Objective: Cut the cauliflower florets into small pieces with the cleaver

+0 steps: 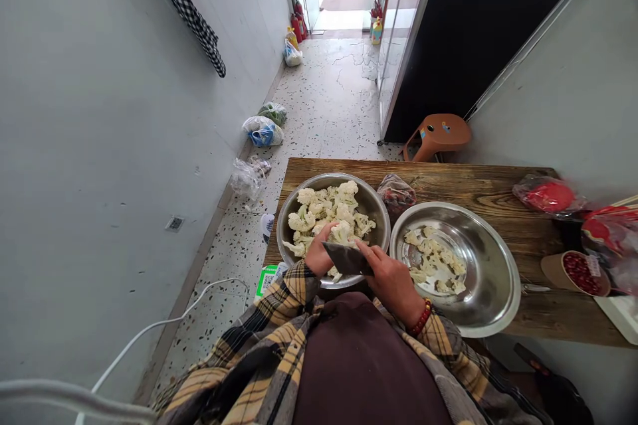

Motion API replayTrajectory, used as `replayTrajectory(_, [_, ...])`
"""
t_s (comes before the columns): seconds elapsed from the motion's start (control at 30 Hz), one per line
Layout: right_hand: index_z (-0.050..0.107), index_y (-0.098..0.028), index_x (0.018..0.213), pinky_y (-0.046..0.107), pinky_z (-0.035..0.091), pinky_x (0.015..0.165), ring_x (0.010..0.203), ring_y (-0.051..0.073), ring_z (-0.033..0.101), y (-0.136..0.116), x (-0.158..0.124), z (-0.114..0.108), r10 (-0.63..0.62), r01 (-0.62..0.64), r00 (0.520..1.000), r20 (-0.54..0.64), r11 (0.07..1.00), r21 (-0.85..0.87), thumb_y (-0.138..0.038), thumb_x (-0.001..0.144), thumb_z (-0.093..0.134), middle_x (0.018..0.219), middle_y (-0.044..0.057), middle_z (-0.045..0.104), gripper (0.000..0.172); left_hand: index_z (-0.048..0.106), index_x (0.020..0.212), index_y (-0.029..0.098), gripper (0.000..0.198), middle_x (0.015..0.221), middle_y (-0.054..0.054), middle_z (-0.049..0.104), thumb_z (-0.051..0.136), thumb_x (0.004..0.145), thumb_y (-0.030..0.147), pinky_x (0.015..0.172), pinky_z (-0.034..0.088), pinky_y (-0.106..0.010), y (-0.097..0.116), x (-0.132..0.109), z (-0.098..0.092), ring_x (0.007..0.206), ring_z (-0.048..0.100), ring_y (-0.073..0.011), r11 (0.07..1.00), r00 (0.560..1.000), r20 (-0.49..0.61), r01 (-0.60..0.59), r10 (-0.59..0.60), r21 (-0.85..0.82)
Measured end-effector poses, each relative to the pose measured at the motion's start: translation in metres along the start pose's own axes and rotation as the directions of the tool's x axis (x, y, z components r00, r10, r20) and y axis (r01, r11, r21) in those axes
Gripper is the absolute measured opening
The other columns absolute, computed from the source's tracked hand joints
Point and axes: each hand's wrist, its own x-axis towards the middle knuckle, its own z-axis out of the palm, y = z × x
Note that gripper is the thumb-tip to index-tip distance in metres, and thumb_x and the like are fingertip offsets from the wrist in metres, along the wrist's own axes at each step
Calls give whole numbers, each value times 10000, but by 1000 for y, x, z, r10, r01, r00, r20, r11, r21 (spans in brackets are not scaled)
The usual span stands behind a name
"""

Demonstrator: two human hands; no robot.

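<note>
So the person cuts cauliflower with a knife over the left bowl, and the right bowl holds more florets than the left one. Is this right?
Not quite. In the head view the right bowl holds fewer florets; the left bowl is the fuller one. The knife and cauliflower are over the left bowl, as you said.

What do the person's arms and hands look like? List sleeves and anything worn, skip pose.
Both hands are bare, without gloves. The left hand comes out of a plaid sleeve in yellow, black and grey checks. The right hand has the same plaid sleeve, and a bracelet of red-brown beads circles its wrist. No rings can be made out on the fingers.
</note>
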Motion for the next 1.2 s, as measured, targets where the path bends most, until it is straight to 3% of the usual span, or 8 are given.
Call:
replayTrajectory(0.13, [319,-201,1464,274,536,609,819,208,647,-1,-1,-7,6,-7,999,36,999,36,-64,760,502,1060,80,629,740,598,1046,170,464,971,-70,692,750,622,279,869,485,-332,5,-1,5,902,623,-202,999,999,27,31,-30,-18])
replayTrajectory(0.23, [338,-225,1450,325,573,745,1012,240,622,0,-1,-9,-8,6,1000,23,994,105,-38,750,485,1231,111,566,740,601,1035,168,443,964,-61,691,737,630,286,877,486,-352,9,-1,5,889,626,-204,998,999,35,1,-3,58])
replayTrajectory(0.33, [322,-210,1450,404,508,974,1259,263,480,3,0,-6,-65,69,998,-27,977,202,10,719,455,1394,127,452,775,602,1054,172,433,1011,-77,686,708,647,275,936,468,-394,9,0,5,962,623,-235,990,998,37,-46,41,137])
replayTrajectory(0.43, [276,-202,1463,421,441,1062,1314,241,426,6,-1,2,-112,116,993,-29,952,285,48,690,419,1405,122,442,825,594,1078,176,422,1080,-100,668,670,671,259,978,446,-420,7,0,5,1032,609,-255,973,996,24,-88,85,212])
replayTrajectory(0.7, [384,-203,1346,417,487,1007,1204,222,522,9,7,17,-11,29,999,-47,921,388,58,672,413,1261,108,525,724,574,1074,143,444,1009,-100,676,671,656,255,897,490,-381,13,-1,13,931,633,-242,967,997,31,-71,65,246])
replayTrajectory(0.87, [473,-195,1207,391,531,904,1079,213,587,11,10,22,56,-32,998,-41,900,434,-12,766,452,1138,94,586,478,571,1087,165,539,996,-67,677,716,569,188,854,498,-349,8,-3,19,903,629,-220,970,997,-35,-57,67,237])
replayTrajectory(1.0, [498,-196,1148,374,531,871,1037,207,599,12,9,27,80,-51,996,-48,899,434,-90,835,460,1091,89,600,333,564,1104,175,593,927,-27,676,723,534,146,815,506,-334,5,-4,22,839,626,-196,978,1000,-13,18,-16,207])
replayTrajectory(1.2, [530,-182,1100,352,535,841,967,200,622,12,9,31,132,-81,989,-68,865,495,-230,934,427,1023,88,624,201,586,1077,197,547,1016,-45,668,775,564,221,916,465,-372,8,-7,21,969,609,-234,965,999,-27,-28,36,261])
